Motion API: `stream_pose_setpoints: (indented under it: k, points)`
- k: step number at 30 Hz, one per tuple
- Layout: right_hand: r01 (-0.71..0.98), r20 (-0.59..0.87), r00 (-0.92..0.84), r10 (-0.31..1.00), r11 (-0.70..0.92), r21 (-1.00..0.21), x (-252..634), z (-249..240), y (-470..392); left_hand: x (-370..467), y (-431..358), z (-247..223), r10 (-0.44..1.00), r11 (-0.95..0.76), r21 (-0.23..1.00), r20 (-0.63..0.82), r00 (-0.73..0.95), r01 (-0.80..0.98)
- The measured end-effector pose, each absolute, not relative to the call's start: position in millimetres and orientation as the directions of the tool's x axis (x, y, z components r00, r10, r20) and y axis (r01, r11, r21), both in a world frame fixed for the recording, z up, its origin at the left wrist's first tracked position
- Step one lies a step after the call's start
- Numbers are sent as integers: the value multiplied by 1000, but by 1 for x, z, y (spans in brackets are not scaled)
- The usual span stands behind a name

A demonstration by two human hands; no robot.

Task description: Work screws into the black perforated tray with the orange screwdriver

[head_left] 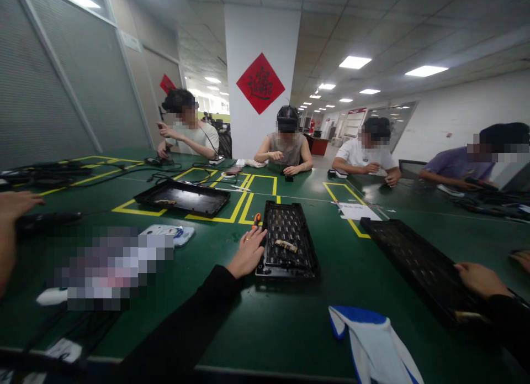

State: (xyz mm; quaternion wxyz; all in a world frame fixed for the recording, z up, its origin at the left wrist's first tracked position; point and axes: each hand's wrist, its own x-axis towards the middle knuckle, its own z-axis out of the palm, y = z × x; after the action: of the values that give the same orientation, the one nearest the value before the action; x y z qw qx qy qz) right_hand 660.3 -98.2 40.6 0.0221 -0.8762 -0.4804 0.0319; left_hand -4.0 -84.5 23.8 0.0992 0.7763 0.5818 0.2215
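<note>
Flat along the left rim of a black plastic tray (270, 221), my left hand (250, 252) has its fingers stretched out and touching the edge. A small orange-and-black object (257, 219), like a tool handle, lies just past its fingertips. Inside that tray is a small pale strip (286, 246), its kind unclear. Farther right, my right hand (482, 279) is closed on the right edge of a second long black tray (409, 251); its thumb shows on top and the other fingers are mostly hidden. Another pale strip (470, 316) is at that tray's near end.
A third black tray (182, 199) lies at the back left. A blue-and-white cloth item (375, 340) is near the front edge. At left are a phone-like object (178, 235) and another person's hand by a black tool (45, 221). Several people sit around the green table (290, 329).
</note>
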Motion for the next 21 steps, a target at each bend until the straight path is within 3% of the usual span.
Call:
stream_pose_setpoints:
  k: [21]
  points:
    - [924,104,380,919,-373,-81,663,21,-83,-21,-71,10,901,-419,535,341,266,733]
